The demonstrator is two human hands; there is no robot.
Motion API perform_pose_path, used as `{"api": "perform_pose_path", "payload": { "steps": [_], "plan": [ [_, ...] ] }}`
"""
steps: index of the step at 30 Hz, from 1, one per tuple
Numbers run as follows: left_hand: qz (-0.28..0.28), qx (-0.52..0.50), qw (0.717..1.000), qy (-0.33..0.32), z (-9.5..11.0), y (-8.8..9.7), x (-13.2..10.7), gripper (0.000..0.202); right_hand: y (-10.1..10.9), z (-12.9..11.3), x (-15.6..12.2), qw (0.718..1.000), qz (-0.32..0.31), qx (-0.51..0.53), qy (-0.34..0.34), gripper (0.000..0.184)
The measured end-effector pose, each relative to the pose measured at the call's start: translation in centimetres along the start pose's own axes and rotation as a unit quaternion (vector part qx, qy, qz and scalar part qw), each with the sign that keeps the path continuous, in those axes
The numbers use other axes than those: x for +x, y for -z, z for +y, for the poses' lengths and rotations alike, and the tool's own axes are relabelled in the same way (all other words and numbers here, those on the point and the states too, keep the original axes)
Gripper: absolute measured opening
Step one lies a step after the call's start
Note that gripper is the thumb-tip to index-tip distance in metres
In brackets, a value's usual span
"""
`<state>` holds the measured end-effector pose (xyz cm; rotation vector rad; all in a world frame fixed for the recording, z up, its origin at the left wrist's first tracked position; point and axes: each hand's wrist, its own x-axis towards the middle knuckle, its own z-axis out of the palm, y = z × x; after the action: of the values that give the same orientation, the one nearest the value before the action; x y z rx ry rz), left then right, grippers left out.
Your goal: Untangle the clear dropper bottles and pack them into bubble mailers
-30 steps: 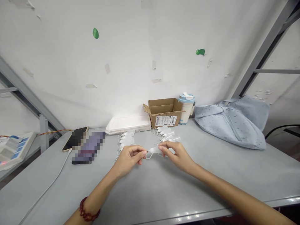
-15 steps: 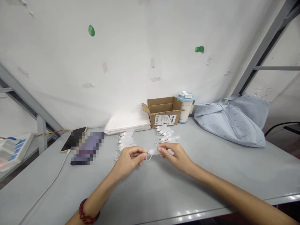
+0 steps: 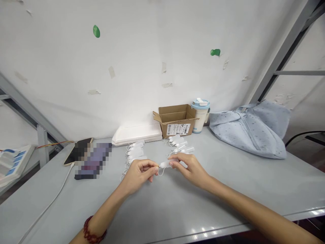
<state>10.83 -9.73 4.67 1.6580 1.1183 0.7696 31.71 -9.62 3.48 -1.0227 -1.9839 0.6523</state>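
Note:
A small white squeeze bottle with a narrow tip and a thin looped white strap lies sideways between my hands. My left hand is closed in a pinch at the bottle's thin tip; what exactly sits between those fingertips is too small to tell. My right hand grips the bottle's body between thumb and fingers and hides its far end. Behind my left hand, several similar white bottles lie in a column with their straps to the left. More such bottles lie just beyond my right hand.
Along the wall stand a stack of white sheets or trays, an open cardboard box and a blue-lidded cup. A light blue cloth bag lies at right. At left are a phone, its white cable and a blurred dark item.
The view has shifted slightly. Both hands keep nearly the same hold on the squeeze bottle, with no clear movement between them.

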Motion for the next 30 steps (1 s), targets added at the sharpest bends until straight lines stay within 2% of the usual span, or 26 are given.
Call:
{"api": "perform_pose_path", "payload": {
  "steps": [8,12,17,23,26,30],
  "plan": [
    [-0.034,0.002,0.999,0.005,0.7,0.9,-0.1,0.021,0.4,0.0,0.2,0.999,0.013,0.040,-0.011,0.024],
    [-0.025,0.005,1.000,0.016,1.0,1.3,-0.1,0.021,0.5,-0.1,0.3,0.999,0.014,0.049,-0.014,0.023],
    [-0.012,0.019,1.000,0.002,1.0,0.9,-0.2,0.023,0.3,0.0,0.3,0.999,0.011,0.046,-0.021,0.024],
    [0.005,0.031,1.000,0.002,1.1,0.8,-0.1,0.023,0.4,0.2,0.4,1.000,0.000,-0.006,0.015,0.025],
    [0.057,0.018,0.998,-0.005,0.8,2.1,0.2,0.024,0.7,0.8,0.5,0.997,-0.017,-0.062,0.046,0.022],
    [0.212,-0.043,0.976,0.004,-0.7,5.4,0.9,0.023,1.6,1.5,0.9,0.981,-0.060,-0.173,0.060,0.014]
  ]
}}
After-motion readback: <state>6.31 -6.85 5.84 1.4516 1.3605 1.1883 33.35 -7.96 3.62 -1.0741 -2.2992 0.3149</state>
